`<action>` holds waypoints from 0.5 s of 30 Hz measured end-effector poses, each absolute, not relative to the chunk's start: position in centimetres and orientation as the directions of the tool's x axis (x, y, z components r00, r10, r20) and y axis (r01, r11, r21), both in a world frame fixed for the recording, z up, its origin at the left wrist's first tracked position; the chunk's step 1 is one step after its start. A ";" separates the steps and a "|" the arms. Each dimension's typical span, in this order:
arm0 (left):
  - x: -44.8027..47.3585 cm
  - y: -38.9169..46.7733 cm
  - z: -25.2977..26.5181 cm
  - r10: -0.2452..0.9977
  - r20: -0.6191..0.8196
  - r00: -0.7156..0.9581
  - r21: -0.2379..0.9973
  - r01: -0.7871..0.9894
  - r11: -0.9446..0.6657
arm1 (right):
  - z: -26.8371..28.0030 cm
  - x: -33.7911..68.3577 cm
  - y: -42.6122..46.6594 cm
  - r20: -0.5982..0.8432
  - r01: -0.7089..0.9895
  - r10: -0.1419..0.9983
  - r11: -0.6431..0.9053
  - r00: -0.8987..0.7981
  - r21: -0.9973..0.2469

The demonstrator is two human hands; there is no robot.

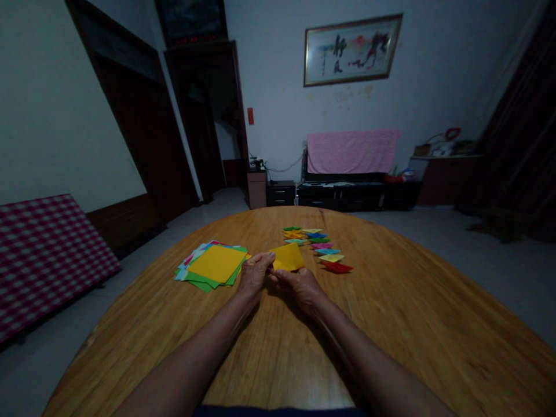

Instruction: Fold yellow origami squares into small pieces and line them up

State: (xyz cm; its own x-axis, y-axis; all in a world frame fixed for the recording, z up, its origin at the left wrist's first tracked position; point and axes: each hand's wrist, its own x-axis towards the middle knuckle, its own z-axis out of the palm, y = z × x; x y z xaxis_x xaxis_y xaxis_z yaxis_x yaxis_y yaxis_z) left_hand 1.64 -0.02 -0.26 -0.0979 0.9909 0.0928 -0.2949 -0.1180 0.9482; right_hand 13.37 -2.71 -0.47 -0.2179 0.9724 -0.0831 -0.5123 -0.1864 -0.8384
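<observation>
Between my two hands is a yellow sheet of paper [288,256], which looks folded down to a small rectangle. My left hand [256,273] pinches its left edge, with the thumb on top. My right hand [301,285] grips the lower edge, its fingers curled beneath and partly hidden. Left of my hands lies a loose stack of square coloured paper [217,264], yellow on top with green, blue and pink edges showing. To the right stand two rows of small folded paper boats in several colours, the nearest a red paper boat [337,267].
Everything rests on a round wooden table [391,324]. Beyond it, a low black cabinet [339,197] and a screen-like shape under a pink cloth [351,152] stand against the wall. A red-checked panel [47,255] is at the left.
</observation>
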 end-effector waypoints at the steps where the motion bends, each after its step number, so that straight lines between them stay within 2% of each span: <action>1: 1.6 0.0 -0.3 0.991 0.098 -0.095 0.950 -0.287 -0.122 | -0.4 13.5 -2.7 -0.095 -0.503 0.974 -0.189 -0.207 -0.843; 7: 1.0 0.2 0.0 0.976 0.130 -0.176 0.970 -0.184 -0.162 | -0.3 14.7 -2.2 -0.134 -0.457 0.985 -0.168 -0.106 -0.874; 15: 0.8 0.1 0.5 0.976 0.123 -0.178 0.969 -0.189 -0.157 | -0.2 15.2 -2.0 -0.062 -0.429 0.992 -0.103 -0.108 -0.898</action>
State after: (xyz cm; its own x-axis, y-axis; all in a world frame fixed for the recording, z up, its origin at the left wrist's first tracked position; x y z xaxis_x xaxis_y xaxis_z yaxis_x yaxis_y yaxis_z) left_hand 0.77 0.06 0.50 -0.1780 0.9763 0.1235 -0.1893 -0.1571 0.9693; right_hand 15.21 -2.00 -0.19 -0.1084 0.9922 -0.0621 -0.4286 -0.1030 -0.8976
